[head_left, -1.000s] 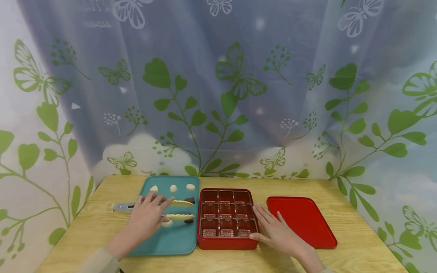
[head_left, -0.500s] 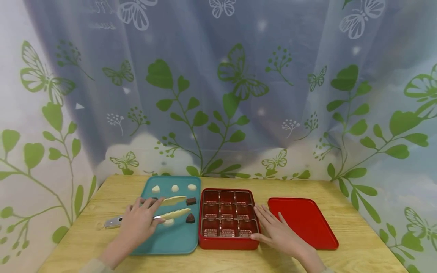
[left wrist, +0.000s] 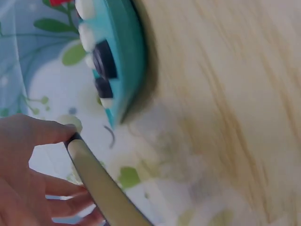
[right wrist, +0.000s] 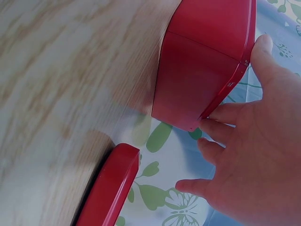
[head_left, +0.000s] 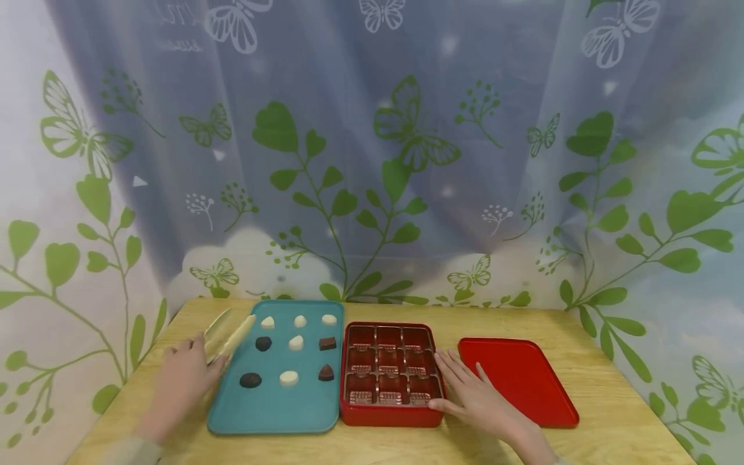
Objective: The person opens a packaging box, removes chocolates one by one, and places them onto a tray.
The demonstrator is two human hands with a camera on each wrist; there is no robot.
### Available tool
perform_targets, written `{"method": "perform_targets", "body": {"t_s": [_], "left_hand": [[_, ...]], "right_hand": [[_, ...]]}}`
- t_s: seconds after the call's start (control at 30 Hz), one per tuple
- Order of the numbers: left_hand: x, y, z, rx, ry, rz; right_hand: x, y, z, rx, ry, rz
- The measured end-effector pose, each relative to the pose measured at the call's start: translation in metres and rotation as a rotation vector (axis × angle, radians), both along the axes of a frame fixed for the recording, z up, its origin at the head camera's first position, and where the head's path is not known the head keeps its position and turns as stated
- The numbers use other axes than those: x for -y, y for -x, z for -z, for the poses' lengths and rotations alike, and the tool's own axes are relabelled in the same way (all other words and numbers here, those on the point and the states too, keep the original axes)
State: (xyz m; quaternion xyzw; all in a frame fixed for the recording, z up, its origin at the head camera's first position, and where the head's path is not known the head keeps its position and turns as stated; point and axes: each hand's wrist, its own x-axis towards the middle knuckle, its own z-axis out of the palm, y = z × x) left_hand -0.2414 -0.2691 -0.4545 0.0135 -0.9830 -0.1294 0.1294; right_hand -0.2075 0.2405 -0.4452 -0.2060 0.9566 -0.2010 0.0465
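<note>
My left hand grips a pair of tongs just left of the teal tray. The two cream tips of the tongs stand spread and point away from me, with nothing between them. Dark and white chocolates lie in loose rows on the tray. In the left wrist view, thumb and fingers flank one arm of the tongs. My right hand rests with straight fingers against the right side of a red box. Clear dividers split the box into several compartments, which hold nothing.
A red lid lies on the wooden table to the right, partly behind my right hand. The box stands right beside the tray. A curtain with leaves and butterflies hangs behind the table.
My left hand has moved left with the tongs, off the tray and towards its left edge. The tongs have swung from pointing right to pointing away from me. My right hand stays put.
</note>
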Motion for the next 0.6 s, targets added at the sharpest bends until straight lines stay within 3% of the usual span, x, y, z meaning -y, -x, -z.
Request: {"method": "perform_targets", "body": {"t_s": [0.17, 0.43, 0.6], "left_hand": [[0.015, 0.007, 0.000, 0.097, 0.014, -0.073], [0.024, 0.019, 0.003, 0.277, 0.076, -0.099], [0.022, 0.017, 0.005, 0.277, 0.083, -0.115]], "right_hand": [[-0.001, -0.001, -0.001, -0.001, 0.003, 0.006], [0.000, -0.001, 0.001, 0.001, 0.010, 0.010], [0.000, -0.002, 0.001, -0.004, 0.010, 0.011]]}}
